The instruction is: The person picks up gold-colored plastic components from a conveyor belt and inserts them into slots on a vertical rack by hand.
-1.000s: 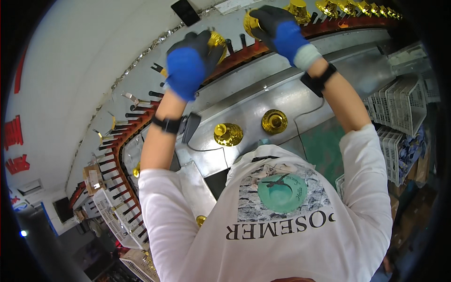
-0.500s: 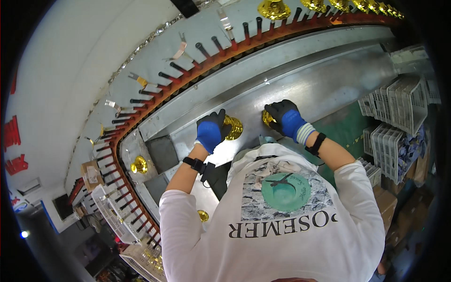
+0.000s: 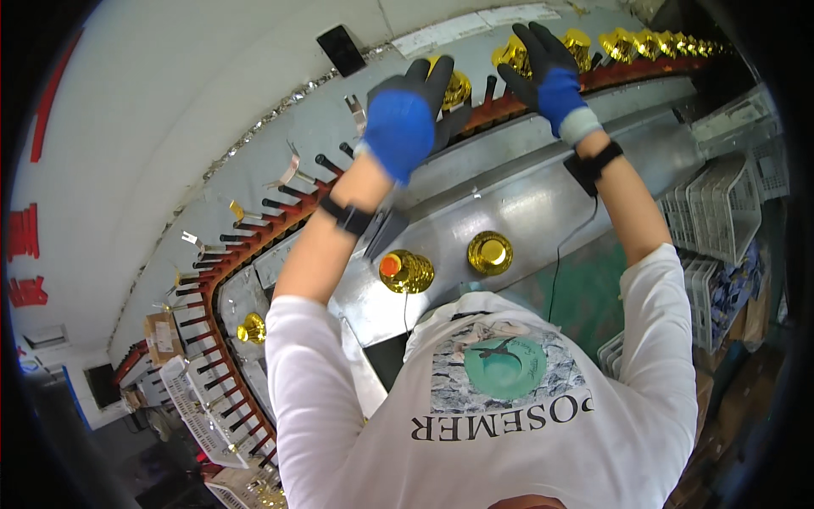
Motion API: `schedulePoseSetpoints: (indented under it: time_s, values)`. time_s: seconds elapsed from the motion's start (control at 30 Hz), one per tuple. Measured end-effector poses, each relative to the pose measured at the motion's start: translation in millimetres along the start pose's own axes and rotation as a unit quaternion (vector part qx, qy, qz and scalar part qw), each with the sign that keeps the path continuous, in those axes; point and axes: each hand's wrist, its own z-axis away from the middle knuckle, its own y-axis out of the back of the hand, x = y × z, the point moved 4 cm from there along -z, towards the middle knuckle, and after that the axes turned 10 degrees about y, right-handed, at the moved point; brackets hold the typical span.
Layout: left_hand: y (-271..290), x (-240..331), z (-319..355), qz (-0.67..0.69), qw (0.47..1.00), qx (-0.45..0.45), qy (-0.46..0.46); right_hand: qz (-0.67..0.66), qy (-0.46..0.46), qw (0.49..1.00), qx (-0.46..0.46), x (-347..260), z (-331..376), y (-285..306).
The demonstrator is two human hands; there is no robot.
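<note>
My left hand (image 3: 405,119), in a blue glove with dark fingers, reaches over the rail with fingers stretched apart. Behind its fingers shows a shiny gold cup-shaped piece (image 3: 458,88); whether they touch is unclear. Farther right, my right hand (image 3: 547,78), gloved alike, spreads its fingers in front of another gold piece (image 3: 510,56). One more gold piece (image 3: 577,47) is just beyond that hand. Below, on the metal bench (image 3: 543,212), a stack of gold pieces (image 3: 410,273) with an orange-red end leans over, and a second gold stack (image 3: 490,253) stands beside it.
A curved orange-red rail (image 3: 229,254) with dark-tipped pegs runs round the bench; several gold pieces (image 3: 653,44) line its far right. A phone-like black slab (image 3: 341,51) lies beyond it. White crates (image 3: 712,204) stand at right. A cable (image 3: 557,271) hangs from my right wrist.
Both hands have left the gold stacks on the bench and moved up and away to the rail. The stacks stay on the bench, now uncovered. The view has shifted a little.
</note>
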Motion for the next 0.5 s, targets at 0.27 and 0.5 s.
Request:
schedulePoseSetpoints:
  time_s: [0.27,0.5]
  values:
    - [-40.5,-67.6,-8.5,-0.119,0.977,-0.118,0.132,-0.230,-0.160,0.944,-0.175,-36.9,2.4,-58.3]
    - [25.6,-12.1,30.0,0.027,1.000,0.012,0.007,-0.210,0.008,0.977,-0.037,-104.5,1.2,97.7]
